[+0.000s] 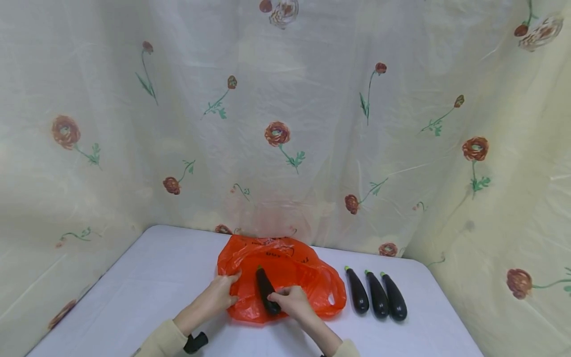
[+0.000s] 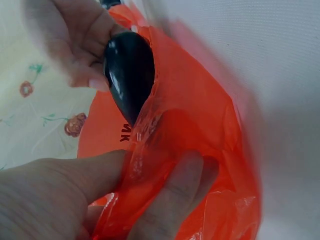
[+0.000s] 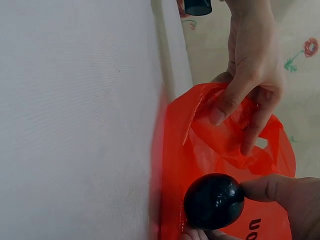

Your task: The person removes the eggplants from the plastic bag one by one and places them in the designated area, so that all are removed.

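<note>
A red plastic bag (image 1: 290, 270) with dark printing lies on the white table, its mouth towards me. My left hand (image 1: 219, 293) grips the bag's edge on the left; in the left wrist view the film runs between thumb and fingers (image 2: 172, 197). With my right hand (image 1: 292, 301) I hold a dark eggplant (image 1: 266, 290) near its thick end, its green stem end pointing away from me into the bag's mouth. The right wrist view shows the eggplant's round end (image 3: 214, 201) between thumb and fingers. The bag's inner depth is partly hidden.
Right of the bag, three more eggplants (image 1: 357, 290) lie side by side on the white table (image 1: 174, 263), stems away from me. Behind and beside the table hangs a pale curtain (image 1: 321, 99) printed with red flowers.
</note>
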`<state>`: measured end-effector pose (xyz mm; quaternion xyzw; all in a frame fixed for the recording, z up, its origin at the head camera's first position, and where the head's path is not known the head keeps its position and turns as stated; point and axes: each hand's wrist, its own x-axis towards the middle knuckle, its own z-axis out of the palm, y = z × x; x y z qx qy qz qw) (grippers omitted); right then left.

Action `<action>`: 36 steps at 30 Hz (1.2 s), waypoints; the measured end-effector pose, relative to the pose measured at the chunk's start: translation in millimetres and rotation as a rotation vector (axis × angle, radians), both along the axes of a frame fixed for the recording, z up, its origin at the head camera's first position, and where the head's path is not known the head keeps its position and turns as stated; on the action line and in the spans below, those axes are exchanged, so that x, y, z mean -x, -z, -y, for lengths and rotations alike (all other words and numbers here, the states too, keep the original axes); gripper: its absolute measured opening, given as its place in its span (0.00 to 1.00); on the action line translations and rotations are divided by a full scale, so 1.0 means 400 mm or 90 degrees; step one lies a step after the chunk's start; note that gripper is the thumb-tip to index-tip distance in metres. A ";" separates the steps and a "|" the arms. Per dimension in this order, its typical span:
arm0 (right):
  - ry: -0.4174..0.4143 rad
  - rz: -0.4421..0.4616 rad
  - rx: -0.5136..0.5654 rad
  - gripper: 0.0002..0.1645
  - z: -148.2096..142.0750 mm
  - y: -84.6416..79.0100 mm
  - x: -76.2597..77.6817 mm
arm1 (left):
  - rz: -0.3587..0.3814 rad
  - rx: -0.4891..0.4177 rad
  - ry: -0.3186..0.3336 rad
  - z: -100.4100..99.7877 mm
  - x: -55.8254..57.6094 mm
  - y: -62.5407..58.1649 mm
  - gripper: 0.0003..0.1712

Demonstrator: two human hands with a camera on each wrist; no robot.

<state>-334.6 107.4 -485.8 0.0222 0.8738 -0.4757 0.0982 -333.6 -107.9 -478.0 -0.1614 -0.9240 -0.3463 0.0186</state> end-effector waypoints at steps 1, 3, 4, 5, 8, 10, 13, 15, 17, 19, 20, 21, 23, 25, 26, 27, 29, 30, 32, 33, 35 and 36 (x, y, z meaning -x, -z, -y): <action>0.000 0.001 -0.004 0.20 -0.003 -0.002 -0.003 | 0.001 0.001 0.000 0.000 0.000 0.000 0.35; -0.002 0.004 -0.004 0.20 -0.010 -0.007 -0.011 | 0.011 -0.002 -0.001 -0.001 0.001 0.000 0.35; -0.002 0.009 -0.002 0.20 -0.014 -0.010 -0.014 | 0.015 -0.003 -0.001 -0.001 0.001 -0.001 0.35; -0.002 0.011 -0.001 0.20 -0.017 -0.014 -0.018 | 0.018 -0.005 -0.001 -0.001 0.001 -0.001 0.35; -0.009 0.012 0.004 0.20 -0.027 -0.024 -0.027 | 0.023 -0.008 -0.005 -0.001 0.001 -0.003 0.35; -0.012 0.015 0.004 0.21 -0.033 -0.031 -0.030 | 0.017 -0.006 -0.009 0.000 0.001 -0.004 0.35; -0.012 0.013 0.001 0.21 -0.045 -0.039 -0.034 | 0.020 -0.006 -0.013 -0.001 0.001 -0.005 0.36; -0.009 0.011 -0.002 0.21 -0.055 -0.045 -0.037 | 0.021 -0.007 -0.013 -0.002 0.000 -0.005 0.35; -0.007 0.006 -0.005 0.21 -0.067 -0.051 -0.042 | 0.022 -0.009 -0.013 -0.003 -0.001 -0.005 0.35; -0.005 0.008 -0.008 0.21 -0.079 -0.059 -0.047 | 0.017 -0.010 -0.011 -0.003 -0.002 -0.004 0.35; -0.006 0.008 -0.011 0.21 -0.085 -0.062 -0.050 | 0.014 -0.010 -0.012 -0.003 -0.002 -0.004 0.35; -0.007 0.009 -0.012 0.22 -0.091 -0.066 -0.052 | 0.014 -0.011 -0.011 -0.002 -0.002 -0.004 0.35; -0.007 0.010 -0.020 0.23 -0.103 -0.072 -0.057 | 0.013 -0.012 -0.009 -0.003 -0.002 -0.005 0.35; -0.007 0.011 -0.025 0.23 -0.116 -0.076 -0.062 | 0.019 -0.014 -0.008 -0.003 -0.002 -0.006 0.35; -0.007 0.012 -0.028 0.23 -0.122 -0.078 -0.064 | 0.021 -0.014 -0.008 -0.003 -0.001 -0.007 0.35; -0.005 0.013 -0.029 0.23 -0.129 -0.080 -0.067 | 0.023 -0.014 -0.008 -0.003 -0.001 -0.007 0.35; -0.004 0.016 -0.031 0.22 -0.143 -0.083 -0.071 | 0.025 -0.013 -0.010 -0.003 -0.002 -0.008 0.35; -0.004 0.016 -0.029 0.22 -0.151 -0.084 -0.073 | 0.025 -0.012 -0.011 -0.003 -0.002 -0.009 0.35; 0.003 0.017 -0.031 0.22 -0.167 -0.086 -0.077 | 0.026 -0.011 -0.011 -0.005 -0.003 -0.008 0.35; 0.007 0.017 -0.031 0.22 -0.175 -0.088 -0.080 | 0.031 -0.013 -0.013 -0.006 -0.004 -0.009 0.35; 0.014 0.016 -0.033 0.22 -0.190 -0.090 -0.085 | 0.037 -0.012 -0.014 -0.006 -0.006 -0.008 0.35; 0.017 0.016 -0.036 0.23 -0.196 -0.092 -0.088 | 0.041 -0.012 -0.014 -0.007 -0.006 -0.007 0.35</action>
